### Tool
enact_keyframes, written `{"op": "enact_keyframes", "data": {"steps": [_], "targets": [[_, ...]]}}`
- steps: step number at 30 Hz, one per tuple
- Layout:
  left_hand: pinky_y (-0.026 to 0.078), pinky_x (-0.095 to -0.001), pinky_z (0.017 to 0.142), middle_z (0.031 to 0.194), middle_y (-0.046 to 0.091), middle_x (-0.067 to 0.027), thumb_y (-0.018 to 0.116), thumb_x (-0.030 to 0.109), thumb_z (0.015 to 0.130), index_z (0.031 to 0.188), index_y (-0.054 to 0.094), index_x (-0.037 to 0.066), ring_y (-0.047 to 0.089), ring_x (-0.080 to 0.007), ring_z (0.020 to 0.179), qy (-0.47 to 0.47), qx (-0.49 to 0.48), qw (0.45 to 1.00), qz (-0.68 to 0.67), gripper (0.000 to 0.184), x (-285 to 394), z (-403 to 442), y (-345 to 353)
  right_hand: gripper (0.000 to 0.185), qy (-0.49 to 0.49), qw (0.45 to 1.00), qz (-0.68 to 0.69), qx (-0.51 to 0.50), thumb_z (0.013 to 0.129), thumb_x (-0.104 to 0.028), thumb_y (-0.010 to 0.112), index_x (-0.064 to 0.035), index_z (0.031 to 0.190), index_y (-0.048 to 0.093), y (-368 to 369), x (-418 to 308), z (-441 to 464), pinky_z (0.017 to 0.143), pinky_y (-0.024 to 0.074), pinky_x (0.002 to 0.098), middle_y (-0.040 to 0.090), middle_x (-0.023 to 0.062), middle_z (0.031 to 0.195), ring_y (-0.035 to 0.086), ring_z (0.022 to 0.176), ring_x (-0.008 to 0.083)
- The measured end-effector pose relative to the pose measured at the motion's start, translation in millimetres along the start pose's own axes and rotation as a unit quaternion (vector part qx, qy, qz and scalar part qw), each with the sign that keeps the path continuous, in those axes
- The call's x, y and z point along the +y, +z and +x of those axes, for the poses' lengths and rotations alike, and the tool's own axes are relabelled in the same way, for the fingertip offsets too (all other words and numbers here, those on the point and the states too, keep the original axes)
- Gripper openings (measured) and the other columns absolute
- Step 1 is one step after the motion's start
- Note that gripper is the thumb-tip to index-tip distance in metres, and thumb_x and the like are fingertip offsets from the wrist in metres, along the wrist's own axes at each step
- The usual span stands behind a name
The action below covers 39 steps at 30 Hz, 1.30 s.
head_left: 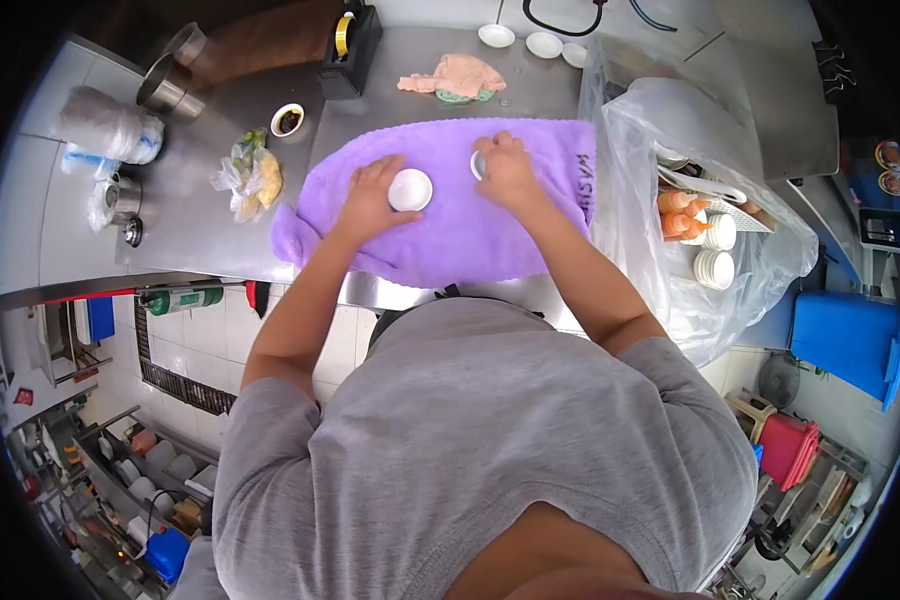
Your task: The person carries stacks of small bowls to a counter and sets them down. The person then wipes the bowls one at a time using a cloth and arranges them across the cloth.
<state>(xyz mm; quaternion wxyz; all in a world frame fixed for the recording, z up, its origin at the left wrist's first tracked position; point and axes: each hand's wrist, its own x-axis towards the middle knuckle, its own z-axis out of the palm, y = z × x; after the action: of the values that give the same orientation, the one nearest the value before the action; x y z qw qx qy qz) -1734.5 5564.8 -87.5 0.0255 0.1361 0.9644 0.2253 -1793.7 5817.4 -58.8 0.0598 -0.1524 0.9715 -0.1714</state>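
A purple towel [450,245] with dark lettering at its right end is spread over the steel counter in front of me. On it, my left hand [372,195] curls around the left side of a small white dish [411,189], thumb at the near rim and fingers at the far left. My right hand [508,172] is closed on another small white dish [478,165], mostly hidden under the fingers. A gap of bare towel lies between the two dishes.
Behind the towel lie a peach cloth [467,74] and several white dishes, one a saucer [496,36]. A black tape dispenser [350,55], a sauce bowl [287,120] and bagged food [255,178] are left. Plastic sheeting [630,215] and orange-filled bottles [682,215] are right.
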Motion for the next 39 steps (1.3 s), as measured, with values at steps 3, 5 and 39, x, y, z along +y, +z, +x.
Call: {"op": "enact_keyframes", "data": {"steps": [3,5,39], "targets": [[0.029,-0.0497,0.107,0.134,0.049,-0.0152,0.08,0.035,0.065,0.14,0.04,0.011,0.043,-0.0333,0.126,0.009,-0.006,1.0,-0.022,0.088,13,7,4,0.052,0.037,0.999,-0.002,-0.017,0.065,-0.011,0.07,-0.0118,0.115,0.058,7,-11,-1,0.092,0.0426,0.0436,0.052,0.0146,0.116,0.048,0.111,0.0326],[0.033,-0.0473,0.104,0.129,0.052,-0.0157,0.079,0.03,0.067,0.138,0.041,0.01,0.047,-0.0339,0.12,-0.013,0.018,0.999,-0.026,0.083,21,12,-5,0.051,0.064,0.997,-0.005,-0.046,0.065,-0.012,0.071,-0.0105,0.114,0.057,-1,-15,7,0.091,0.0428,0.0437,0.053,0.0151,0.114,0.048,0.111,0.0327],[0.034,-0.045,0.104,0.129,0.049,-0.0229,0.063,0.032,0.087,0.135,0.041,0.0,0.045,-0.0389,0.121,-0.084,0.218,0.971,-0.054,0.062,-15,13,31,0.069,-0.038,0.998,0.052,-0.005,0.059,-0.017,0.076,-0.0112,0.125,0.055,-14,44,44,0.095,0.0437,0.044,0.053,0.0182,0.12,0.049,0.116,0.0378]]}}
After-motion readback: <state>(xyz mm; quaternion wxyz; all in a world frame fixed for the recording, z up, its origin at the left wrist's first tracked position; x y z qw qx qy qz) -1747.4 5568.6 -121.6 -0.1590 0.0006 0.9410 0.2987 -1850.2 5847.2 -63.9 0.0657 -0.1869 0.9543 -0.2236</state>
